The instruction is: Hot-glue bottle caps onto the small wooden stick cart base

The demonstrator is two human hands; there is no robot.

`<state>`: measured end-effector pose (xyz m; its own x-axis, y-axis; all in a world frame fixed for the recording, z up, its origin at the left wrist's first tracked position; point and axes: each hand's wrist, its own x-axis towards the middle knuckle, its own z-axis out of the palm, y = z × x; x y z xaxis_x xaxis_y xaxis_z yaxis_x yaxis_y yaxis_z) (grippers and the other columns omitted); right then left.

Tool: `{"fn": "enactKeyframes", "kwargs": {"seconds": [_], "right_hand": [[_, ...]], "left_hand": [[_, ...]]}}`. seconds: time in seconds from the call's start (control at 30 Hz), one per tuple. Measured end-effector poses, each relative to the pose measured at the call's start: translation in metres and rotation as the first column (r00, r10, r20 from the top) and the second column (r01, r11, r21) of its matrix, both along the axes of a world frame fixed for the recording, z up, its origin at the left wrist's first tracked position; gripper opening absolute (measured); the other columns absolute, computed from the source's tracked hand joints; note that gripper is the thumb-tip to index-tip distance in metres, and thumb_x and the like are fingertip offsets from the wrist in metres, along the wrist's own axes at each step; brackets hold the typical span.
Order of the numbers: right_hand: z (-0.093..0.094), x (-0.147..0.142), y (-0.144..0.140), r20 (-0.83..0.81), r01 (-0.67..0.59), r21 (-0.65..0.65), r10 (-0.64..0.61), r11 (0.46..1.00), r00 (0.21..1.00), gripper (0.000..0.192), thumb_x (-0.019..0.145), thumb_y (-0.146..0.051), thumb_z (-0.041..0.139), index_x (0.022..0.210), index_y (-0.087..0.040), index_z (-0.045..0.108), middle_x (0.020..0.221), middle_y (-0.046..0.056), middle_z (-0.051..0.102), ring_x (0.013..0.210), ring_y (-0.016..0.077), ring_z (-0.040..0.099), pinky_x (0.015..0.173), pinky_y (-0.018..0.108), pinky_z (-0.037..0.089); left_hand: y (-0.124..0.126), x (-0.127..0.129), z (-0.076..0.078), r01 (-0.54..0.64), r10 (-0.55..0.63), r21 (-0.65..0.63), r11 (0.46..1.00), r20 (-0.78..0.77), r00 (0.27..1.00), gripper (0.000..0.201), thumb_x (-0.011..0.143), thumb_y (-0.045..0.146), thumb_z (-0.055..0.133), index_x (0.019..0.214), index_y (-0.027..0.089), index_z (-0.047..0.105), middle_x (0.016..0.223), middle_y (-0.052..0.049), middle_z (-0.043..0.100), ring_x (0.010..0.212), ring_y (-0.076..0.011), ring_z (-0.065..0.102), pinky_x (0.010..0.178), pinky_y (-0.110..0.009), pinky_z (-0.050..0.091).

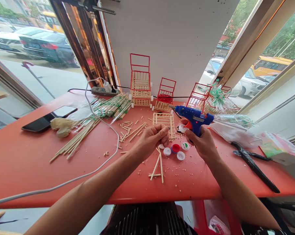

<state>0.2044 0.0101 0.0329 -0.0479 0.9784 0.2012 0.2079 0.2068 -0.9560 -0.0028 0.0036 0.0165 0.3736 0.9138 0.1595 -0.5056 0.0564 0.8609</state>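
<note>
While my right hand (pixel 203 142) is wrapped around the grip of the blue glue gun (pixel 194 117), its nozzle points toward ten o'clock, away from me and to the left, at the small stick frame (pixel 165 122) standing on the red worktop (pixel 27 156). That gun's long axis runs from four o'clock to ten o'clock, and its tip sits just beside the frame's upper right corner. My left hand (pixel 153 138) is curled shut, fingers pinched together at about nine o'clock from the right hand; it seems to grip a thin stick, though I cannot tell for certain. It lies nearer to the frame's lower edge than the right one does. Between both hands, toward six o'clock of the frame, rest several bottle caps (pixel 175 148), white and one red. Below them, toward me, a glued stick triangle (pixel 157 168) lies flat. Loose sticks (pixel 88 125) fan out at nine o'clock, finished red carts (pixel 140 81) stand at twelve, and black pliers (pixel 254 163) lie at three.
</note>
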Motion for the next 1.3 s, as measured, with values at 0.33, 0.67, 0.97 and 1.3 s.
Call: {"fn": "enactKeyframes", "kwargs": {"seconds": [0.33,0.67,0.97,1.3], "right_hand": [[0.002,0.001,0.001,-0.065,-0.026,0.008,0.026,1.000,0.998,0.050,0.081,-0.052,0.082,0.115,-0.015,0.077,0.065,-0.006,0.047,0.054,0.0087,0.036,0.051,0.026,0.030],[0.005,0.000,0.001,-0.115,0.012,0.002,-0.012,1.000,0.993,0.054,0.076,-0.056,0.086,0.111,-0.015,0.077,0.061,-0.007,0.046,0.051,0.0077,0.036,0.049,0.025,0.028],[0.006,0.000,0.002,-0.146,0.028,0.023,-0.024,0.999,0.989,0.054,0.073,-0.055,0.089,0.107,-0.016,0.076,0.060,-0.007,0.046,0.049,0.0070,0.037,0.046,0.024,0.028],[-0.005,-0.001,0.001,-0.089,0.011,0.025,-0.009,1.000,0.996,0.040,0.075,-0.052,0.086,0.090,-0.017,0.074,0.056,-0.006,0.049,0.049,0.0078,0.038,0.046,0.025,0.030]], "left_hand": [[0.003,-0.005,0.003,-0.060,0.060,0.005,0.998,-0.025,0.998,0.074,0.073,0.075,0.085,0.057,0.021,0.037,0.050,0.010,0.031,0.043,-0.0028,0.030,0.044,-0.020,0.029],[0.019,-0.041,0.016,-0.256,0.272,0.116,0.960,-0.152,0.950,0.045,0.063,0.042,0.100,0.087,0.014,0.073,0.075,-0.005,0.078,0.072,-0.0154,0.074,0.072,-0.026,0.059],[0.024,-0.070,0.028,-0.482,0.732,0.551,0.681,-0.487,0.477,0.025,0.088,0.031,0.073,0.066,0.019,0.068,0.050,0.004,0.061,0.050,-0.0112,0.052,0.061,-0.026,0.042],[0.026,-0.051,0.011,-0.331,0.643,0.578,0.746,-0.498,0.582,0.018,0.081,0.027,0.077,0.097,0.021,0.069,0.108,-0.006,0.077,0.105,-0.0247,0.071,0.098,-0.040,0.052]]}}
